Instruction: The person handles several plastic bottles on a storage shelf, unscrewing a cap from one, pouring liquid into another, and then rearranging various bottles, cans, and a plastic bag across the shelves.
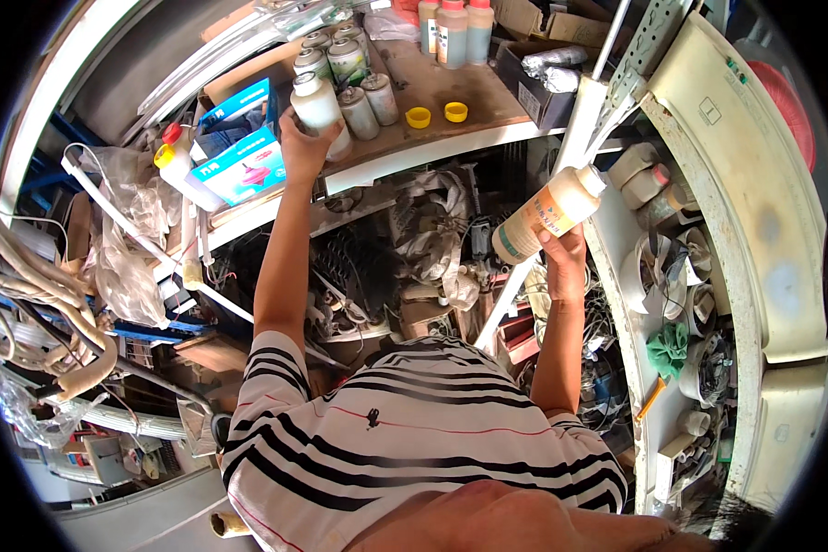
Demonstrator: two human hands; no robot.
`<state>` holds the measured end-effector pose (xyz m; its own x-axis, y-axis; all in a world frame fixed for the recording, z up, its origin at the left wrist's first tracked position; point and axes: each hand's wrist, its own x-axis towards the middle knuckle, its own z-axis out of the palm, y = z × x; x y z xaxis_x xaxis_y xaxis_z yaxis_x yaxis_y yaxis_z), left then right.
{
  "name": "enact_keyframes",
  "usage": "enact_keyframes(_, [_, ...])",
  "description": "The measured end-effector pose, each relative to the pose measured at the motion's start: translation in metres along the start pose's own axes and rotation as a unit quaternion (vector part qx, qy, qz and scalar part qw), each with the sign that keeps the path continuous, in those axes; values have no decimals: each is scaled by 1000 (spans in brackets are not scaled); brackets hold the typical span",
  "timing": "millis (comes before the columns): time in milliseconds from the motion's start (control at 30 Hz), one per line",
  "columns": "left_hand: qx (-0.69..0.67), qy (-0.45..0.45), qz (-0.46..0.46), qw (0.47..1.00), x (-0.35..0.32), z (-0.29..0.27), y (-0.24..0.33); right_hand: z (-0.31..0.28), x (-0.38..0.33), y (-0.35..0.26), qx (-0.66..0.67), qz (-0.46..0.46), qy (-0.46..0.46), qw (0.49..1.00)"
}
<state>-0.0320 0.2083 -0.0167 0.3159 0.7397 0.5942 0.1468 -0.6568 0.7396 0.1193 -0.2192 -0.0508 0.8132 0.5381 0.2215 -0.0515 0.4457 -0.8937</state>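
White bottle point(316, 103) at counter's point(414, 78) front edge, left hand point(304, 143) curled around it; right hand point(564, 253) closed on tilted bottle point(547, 213) beyond right front corner. Loose grip could let either fall.

Open shelf point(492, 99) by yellow caps point(418, 118); leftward, spray cans point(347, 61) (and white bottle point(316, 105)).

Bottles point(545, 217) in left grip point(305, 147) and right grip point(564, 250) — on the bench point(416, 78), cans point(347, 63) beyond the left grip, caps point(454, 112) to its right, box point(241, 171) to its left.
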Motion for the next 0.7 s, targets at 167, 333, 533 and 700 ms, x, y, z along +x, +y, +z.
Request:
enact_keyframes(167, [61,152,178,970,-24,4,41,-7,-13,-1,5,11,31,999])
enact_keyframes(333, [-37,-113,295,948,-24,54,89,-11,-24,-4,-5,-2,56,998])
enact_keyframes(533, [291,-383,230,846,6,158,117,-15,-41,2,-89,-36,72,993])
enact_keyframes(700, [463,-436,316,703,22,212,107,-29,-65,7,-177,-51,113,976])
